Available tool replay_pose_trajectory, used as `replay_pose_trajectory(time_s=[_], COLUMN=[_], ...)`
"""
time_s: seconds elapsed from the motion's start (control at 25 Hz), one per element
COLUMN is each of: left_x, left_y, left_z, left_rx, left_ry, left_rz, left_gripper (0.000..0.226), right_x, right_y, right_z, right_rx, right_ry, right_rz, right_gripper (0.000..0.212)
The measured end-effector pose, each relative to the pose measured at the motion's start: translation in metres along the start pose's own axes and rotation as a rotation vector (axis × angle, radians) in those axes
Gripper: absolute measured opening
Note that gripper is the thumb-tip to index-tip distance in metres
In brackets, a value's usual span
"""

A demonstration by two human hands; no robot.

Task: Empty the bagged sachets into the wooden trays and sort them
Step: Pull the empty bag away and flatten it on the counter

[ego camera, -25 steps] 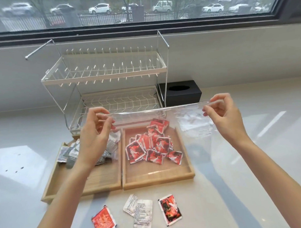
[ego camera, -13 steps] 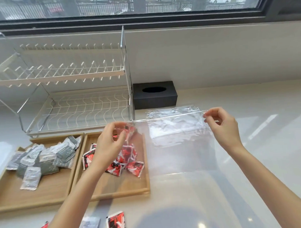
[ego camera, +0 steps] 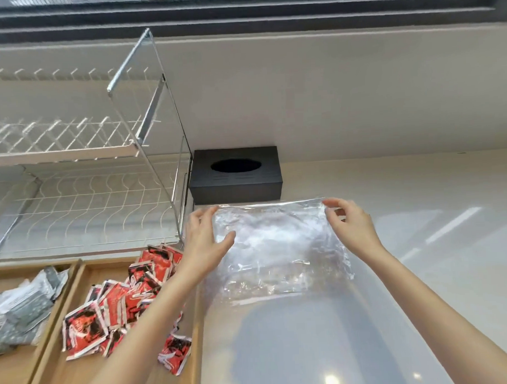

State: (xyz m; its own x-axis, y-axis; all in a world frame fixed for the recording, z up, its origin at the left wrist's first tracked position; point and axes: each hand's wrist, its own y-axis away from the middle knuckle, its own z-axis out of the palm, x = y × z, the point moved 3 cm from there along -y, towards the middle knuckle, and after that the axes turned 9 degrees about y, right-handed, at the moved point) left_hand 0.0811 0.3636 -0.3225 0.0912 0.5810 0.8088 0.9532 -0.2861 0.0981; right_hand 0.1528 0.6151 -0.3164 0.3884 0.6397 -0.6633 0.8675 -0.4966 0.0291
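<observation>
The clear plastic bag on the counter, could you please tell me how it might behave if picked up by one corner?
The clear plastic bag looks crumpled and thin, so it would probably droop limply. It appears empty, so likely very light. On the glossy counter it may slide easily.
</observation>
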Motion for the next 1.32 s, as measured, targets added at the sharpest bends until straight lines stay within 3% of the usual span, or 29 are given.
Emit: replay_pose_trajectory(time_s=[0.16, 0.28, 0.44, 0.68, 0.88, 1.08, 1.32], left_x=[-0.012, -0.021, -0.029, -0.047, -0.029, -0.015, -0.019], left_y=[-0.023, -0.024, -0.015, -0.012, -0.002, 0.041, 0.113], left_z=[0.026, 0.041, 0.066, 0.083, 0.061, 0.019, -0.044], left_rx=[0.02, 0.073, -0.065, -0.181, -0.128, -0.043, 0.017], left_ry=[-0.047, -0.217, -0.429, -0.478, -0.487, -0.496, -0.491], left_rz=[-0.091, 0.006, 0.152, 0.083, 0.103, 0.159, 0.209], left_gripper=[0.076, 0.087, 0.088, 0.075, 0.091, 0.089, 0.083], right_x=[0.017, 0.022, 0.014, 0.022, 0.0, -0.043, -0.09], right_y=[-0.025, -0.021, 0.003, 0.011, 0.025, 0.069, 0.138], right_z=[0.029, 0.05, 0.084, 0.105, 0.09, 0.072, 0.061], right_rx=[-0.073, -0.036, -0.127, -0.214, -0.152, -0.13, -0.132], right_ry=[0.082, 0.33, 0.414, 0.51, 0.495, 0.489, 0.481], right_rz=[-0.001, -0.113, -0.274, -0.236, -0.283, -0.36, -0.441], right_gripper=[0.038, 0.055, 0.071, 0.074, 0.084, 0.087, 0.066])
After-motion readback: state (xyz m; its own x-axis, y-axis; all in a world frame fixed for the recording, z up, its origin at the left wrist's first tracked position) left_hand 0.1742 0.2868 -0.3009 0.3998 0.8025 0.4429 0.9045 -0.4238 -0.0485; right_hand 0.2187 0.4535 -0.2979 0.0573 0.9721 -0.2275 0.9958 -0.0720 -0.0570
